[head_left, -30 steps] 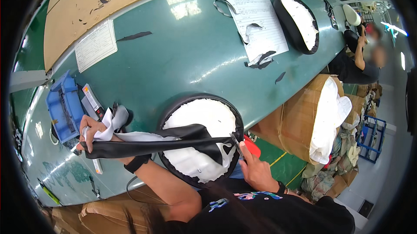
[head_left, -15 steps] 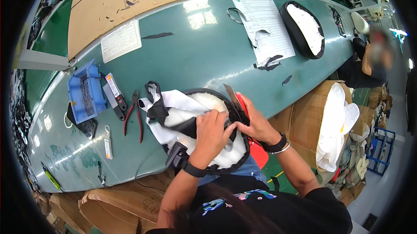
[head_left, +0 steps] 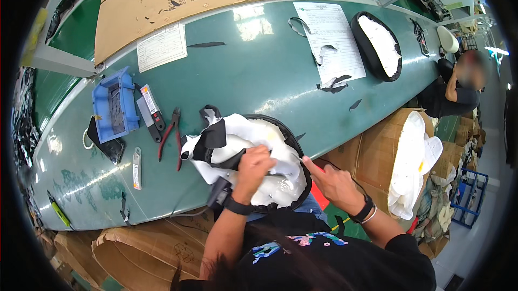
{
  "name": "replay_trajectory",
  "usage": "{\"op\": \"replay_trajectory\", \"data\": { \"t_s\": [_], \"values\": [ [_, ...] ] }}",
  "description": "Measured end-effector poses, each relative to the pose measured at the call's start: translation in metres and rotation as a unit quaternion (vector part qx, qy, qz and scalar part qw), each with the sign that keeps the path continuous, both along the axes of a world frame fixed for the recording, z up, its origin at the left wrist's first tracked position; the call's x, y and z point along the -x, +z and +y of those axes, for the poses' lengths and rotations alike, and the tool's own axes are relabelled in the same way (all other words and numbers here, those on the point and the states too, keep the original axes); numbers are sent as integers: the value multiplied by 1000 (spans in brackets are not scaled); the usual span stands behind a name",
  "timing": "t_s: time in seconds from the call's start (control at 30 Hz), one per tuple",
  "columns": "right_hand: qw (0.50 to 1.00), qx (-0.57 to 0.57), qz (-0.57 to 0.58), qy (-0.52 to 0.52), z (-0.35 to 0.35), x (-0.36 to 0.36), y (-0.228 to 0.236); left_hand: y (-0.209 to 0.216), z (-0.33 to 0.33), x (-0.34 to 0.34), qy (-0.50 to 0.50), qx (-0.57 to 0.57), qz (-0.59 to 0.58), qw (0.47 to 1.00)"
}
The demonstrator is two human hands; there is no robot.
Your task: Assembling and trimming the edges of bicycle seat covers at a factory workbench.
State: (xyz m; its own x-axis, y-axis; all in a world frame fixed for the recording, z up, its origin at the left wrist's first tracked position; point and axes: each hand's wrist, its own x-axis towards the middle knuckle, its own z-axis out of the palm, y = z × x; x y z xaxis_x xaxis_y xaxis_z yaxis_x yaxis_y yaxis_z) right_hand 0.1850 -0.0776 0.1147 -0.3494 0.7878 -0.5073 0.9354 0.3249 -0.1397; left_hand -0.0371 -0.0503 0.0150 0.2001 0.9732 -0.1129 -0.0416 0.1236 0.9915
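An oval padded piece (head_left: 280, 191) with a black fabric rim and a white inside lies at the table's near edge, over my lap. Loose white fabric with black strips (head_left: 213, 137) spills over its left side. My left hand (head_left: 252, 172) is closed on a black fabric strip (head_left: 233, 161) above the white inside. Beside the right rim, my right hand (head_left: 337, 187) is closed round a red-handled knife (head_left: 324, 170), its forefinger stretched toward the piece. Much of the knife is hidden by the fingers; its tip points at the rim.
Red-handled cutting pliers (head_left: 171, 139), a utility knife (head_left: 150, 113) and a blue bin (head_left: 115, 108) lie left on the green table. Farther back are paper sheets (head_left: 329, 37), fabric scraps and another black-rimmed oval piece (head_left: 377, 45). A carton (head_left: 372, 156) stands right; a person (head_left: 450, 94) sits beyond.
My right hand has moved right and slightly down, off the rim, and the knife has turned from pointing upward to pointing left. My left hand has pulled back a little, now fisted on the strip.
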Motion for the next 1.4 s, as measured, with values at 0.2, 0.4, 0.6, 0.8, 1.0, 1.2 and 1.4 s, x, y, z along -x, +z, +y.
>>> {"op": "replay_trajectory", "data": {
  "t_s": [0.2, 0.4, 0.6, 0.8, 1.0, 1.2, 1.4],
  "values": [
    [925, -112, 293, -213, 17, -16, -29, 73, -41, 62, 137, -273, 35, 952],
    [864, 58, 414, -281, 56, 9, -84, 41, -222, 212, -42, 139, 366, 919],
    [832, 84, 477, -269, 65, 45, -76, 46, -235, 124, 297, 285, 340, 846],
    [857, 163, 488, -3, 53, 149, -42, -16, -202, 66, 648, 239, -317, 650],
    [867, 155, 445, -161, 159, 121, -41, 27, -297, 141, 739, 37, 248, 626],
    [682, 1, 601, -417, 358, -4, -83, 32, -302, 168, 817, -123, -509, 243],
    [477, 39, 739, -474, 520, -19, -122, 12, -203, 156, 673, 35, -403, 619]
  ]
}}
